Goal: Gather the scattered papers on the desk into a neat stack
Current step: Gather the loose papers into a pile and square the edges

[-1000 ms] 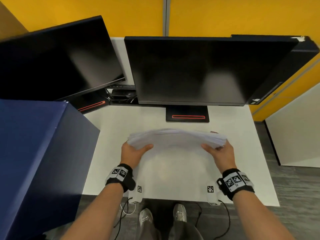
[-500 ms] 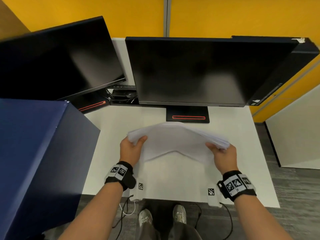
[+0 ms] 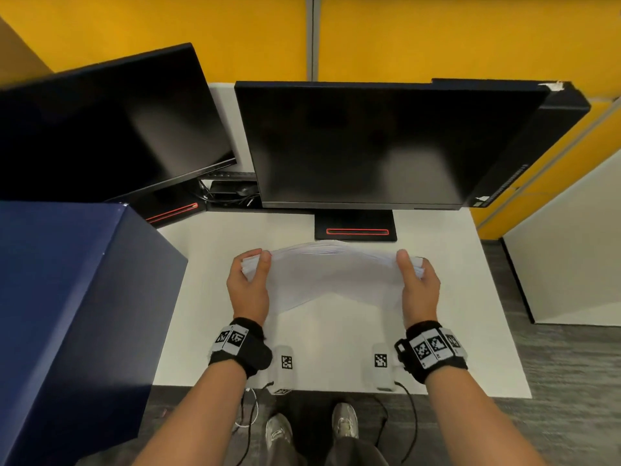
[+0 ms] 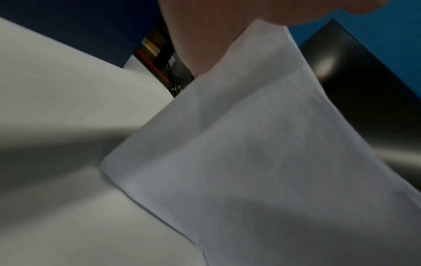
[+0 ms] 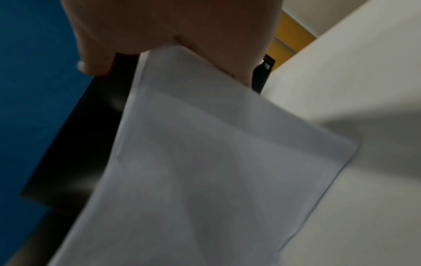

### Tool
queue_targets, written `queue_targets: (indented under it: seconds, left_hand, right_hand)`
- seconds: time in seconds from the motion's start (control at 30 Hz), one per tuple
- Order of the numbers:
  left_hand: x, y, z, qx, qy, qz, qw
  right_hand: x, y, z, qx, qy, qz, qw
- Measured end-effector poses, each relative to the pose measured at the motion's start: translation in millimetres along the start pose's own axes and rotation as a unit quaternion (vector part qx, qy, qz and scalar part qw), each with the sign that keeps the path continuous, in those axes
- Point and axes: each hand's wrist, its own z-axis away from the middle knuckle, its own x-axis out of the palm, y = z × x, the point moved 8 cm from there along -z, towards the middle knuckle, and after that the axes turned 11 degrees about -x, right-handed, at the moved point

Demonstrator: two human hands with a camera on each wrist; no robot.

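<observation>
Stack of papers (image 3: 331,274) held upright on its lower edge on the white desk (image 3: 447,297), just in front of the centre monitor's stand (image 3: 355,225). Sheets white; top edge bows upward in the middle, lower edge meets the desk surface. No print legible on any sheet; the wrist views show only faint grey show-through, blurred.

Left hand (image 3: 248,290) grips the stack's left end: thumb on the near face, fingers curled round the far side, edge of the sheets pinched between them. Right hand (image 3: 420,290) does the same at the right end, thumb up along the near face, fingers wrapped behind. Left wrist view confirms skin pressed on the top corner of the paper (image 4: 262,144); right wrist view shows the thumb and fingers closed over the other corner (image 5: 205,153).

Centre monitor (image 3: 369,146) dark, directly behind the stack; its stand carries a red-outlined slot, no brand readable. A white sticker at the monitor's lower right corner is too small to read. Second monitor (image 3: 111,129) left of the centre monitor, also dark, red line on its base. Dark blue box (image 3: 77,314) left of the stack, well apart from it.

Black wristbands (image 3: 240,344) on both forearms bear square black-and-white coded markers; two white devices (image 3: 285,364) on the desk's near edge, nearer than the stack, bear similar markers. No lettering.
</observation>
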Motion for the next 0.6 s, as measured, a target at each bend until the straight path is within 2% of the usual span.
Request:
queue_targets:
  seconds: [0.07,0.17,0.37,0.53,0.6]
  left_hand:
    - [-4,-1,-1,-0.029,0.040,0.020,0.999]
    - [-7,-3,-8,-0.050,0.044,0.038,0.997]
    - [-6,-1,-9,-0.035,0.024,0.002,0.999]
    - [-4,-2,-10,-0.040,0.025,-0.011,0.999]
    - [-4,-2,-11,-0.046,0.024,-0.020,0.998]
  right_hand:
    - [1,-3,-4,0.005,0.039,-0.015,0.999]
    - [0,-15,-9,-0.041,0.061,-0.055,0.996]
    - [5,-35,-5,-0.139,-0.065,0.005,0.988]
    - [-3,-33,-4,-0.205,-0.080,0.080,0.972]
    - [-1,-40,-1,-0.269,-0.095,0.145,0.948]
